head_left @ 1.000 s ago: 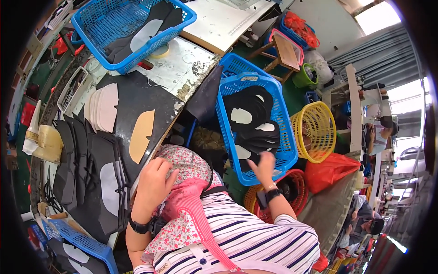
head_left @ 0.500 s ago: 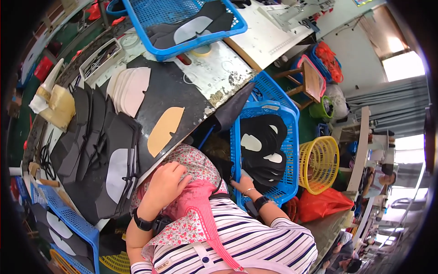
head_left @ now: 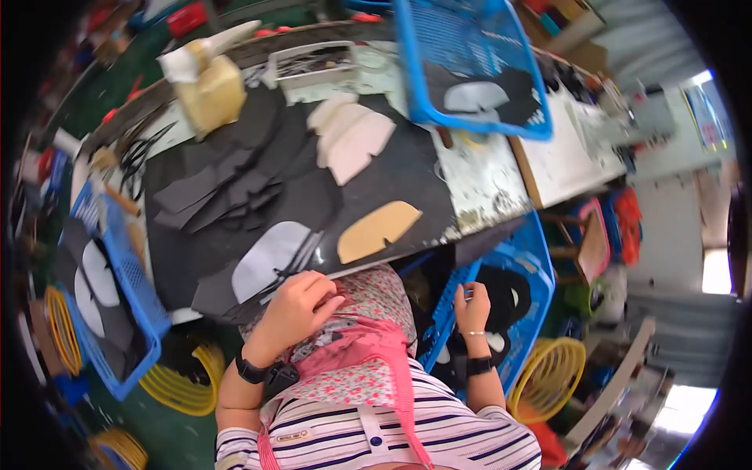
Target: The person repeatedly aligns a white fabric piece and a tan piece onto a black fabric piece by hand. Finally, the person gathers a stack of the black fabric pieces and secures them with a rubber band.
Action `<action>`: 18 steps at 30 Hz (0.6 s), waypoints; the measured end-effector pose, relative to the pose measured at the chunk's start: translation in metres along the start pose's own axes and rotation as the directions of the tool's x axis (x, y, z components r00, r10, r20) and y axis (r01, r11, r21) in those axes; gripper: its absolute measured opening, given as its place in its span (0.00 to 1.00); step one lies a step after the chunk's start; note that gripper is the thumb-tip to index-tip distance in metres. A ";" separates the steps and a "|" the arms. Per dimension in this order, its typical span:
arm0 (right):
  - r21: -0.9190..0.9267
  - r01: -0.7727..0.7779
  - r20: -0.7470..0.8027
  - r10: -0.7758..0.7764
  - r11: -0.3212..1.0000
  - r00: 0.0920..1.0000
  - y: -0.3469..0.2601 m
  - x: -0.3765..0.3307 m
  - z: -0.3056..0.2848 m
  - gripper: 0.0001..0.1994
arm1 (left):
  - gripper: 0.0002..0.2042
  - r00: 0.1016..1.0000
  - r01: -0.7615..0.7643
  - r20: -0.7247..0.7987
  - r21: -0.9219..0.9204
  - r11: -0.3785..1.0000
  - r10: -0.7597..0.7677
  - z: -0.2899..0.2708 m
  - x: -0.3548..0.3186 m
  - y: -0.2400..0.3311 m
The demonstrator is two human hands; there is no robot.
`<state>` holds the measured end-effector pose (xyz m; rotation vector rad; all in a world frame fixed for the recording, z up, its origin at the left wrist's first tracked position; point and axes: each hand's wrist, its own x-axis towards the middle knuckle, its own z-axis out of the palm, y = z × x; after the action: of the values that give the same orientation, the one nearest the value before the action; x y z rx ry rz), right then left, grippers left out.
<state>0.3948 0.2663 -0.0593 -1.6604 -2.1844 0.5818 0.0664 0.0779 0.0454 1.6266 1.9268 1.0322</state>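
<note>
The person's left hand (head_left: 298, 309) rests by the near edge of the bench, fingers loosely bent and thumb apart; its grip is released, with nothing seen in it. Just beyond lies a stack of dark, curved sheet pieces with a pale grey patch (head_left: 270, 254), close to the body, perhaps for easy reach; whether the fingertips touch it cannot be told.

The right hand (head_left: 472, 309) is over a blue, slatted plastic basket (head_left: 453, 313) beside the bench, its fingers curled; whether its grip has anything cannot be told. The basket holds black pieces with white patches (head_left: 505, 301), probably grouped to keep like pieces together.

Farther in on the bench (head_left: 486, 184), a tan, notched half-oval piece (head_left: 380, 231) lies alone on a dark sheet, with a fanned pile of pale pink pieces (head_left: 352, 141) behind it, seemingly spread so that each edge shows. A loose heap of dark pieces (head_left: 223, 188) lies to the left. The bench's bare part is white, worn and stained.

Along the far side stand a yellowish, wrapped block (head_left: 213, 94) and another blue basket (head_left: 478, 129). The room beyond shows a wooden stool (head_left: 593, 243) and a grey curtain (head_left: 674, 321).
</note>
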 end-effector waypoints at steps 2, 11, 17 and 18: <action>0.111 0.210 0.040 -0.215 0.971 0.976 -0.051 0.021 0.003 0.10 | 0.11 0.984 0.057 -0.174 0.097 0.994 -0.039 -0.007 -0.015 -0.011; 0.509 0.848 0.029 -0.987 0.149 0.156 -0.255 0.039 0.068 0.16 | 0.28 0.955 0.205 -0.287 0.483 0.851 -0.067 0.021 -0.055 -0.054; 0.420 0.885 0.311 -0.948 0.202 0.069 -0.268 0.022 0.109 0.34 | 0.30 0.969 0.236 -0.184 0.482 0.844 -0.166 0.014 -0.054 -0.060; 0.372 0.895 0.317 -0.940 0.248 0.129 -0.267 0.023 0.112 0.34 | 0.31 0.966 0.248 -0.197 0.499 0.830 -0.170 0.013 -0.057 -0.063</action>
<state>0.1123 0.2123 -0.0187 0.2688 -2.8747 0.6872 0.0481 0.0244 -0.0190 1.5739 2.5856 0.5739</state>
